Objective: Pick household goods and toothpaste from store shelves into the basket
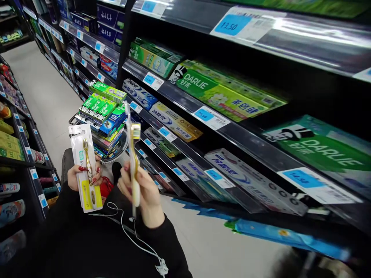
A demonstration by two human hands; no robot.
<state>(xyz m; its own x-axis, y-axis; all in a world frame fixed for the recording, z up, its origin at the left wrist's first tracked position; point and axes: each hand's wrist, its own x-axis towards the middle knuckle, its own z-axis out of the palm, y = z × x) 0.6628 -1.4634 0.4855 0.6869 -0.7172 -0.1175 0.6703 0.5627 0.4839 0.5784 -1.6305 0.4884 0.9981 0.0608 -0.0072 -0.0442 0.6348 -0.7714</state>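
Observation:
My left hand (75, 178) is closed around a packaged toothbrush (82, 194) with a white and yellow card, a gold-coloured brush showing through the front. The thumb lies over the front and fingertips curl round the far edge. In my right hand (146, 189) is a second toothbrush pack (133, 162), upright and turned almost edge-on to me, with a yellow and white brush or card inside. The two packs are apart. Just beyond them stands a pile of boxes, with green Darlie toothpaste boxes (97, 106) on top of flatter packs.
Shelves of toothpaste boxes (214, 88) with blue price tags (213, 117) run along the right. Another shelf (29, 154) lines the aisle's left side. A white cable (136, 233) lies over my dark clothing. A blue strip (278, 231) hangs low right, near a blurred dark shape.

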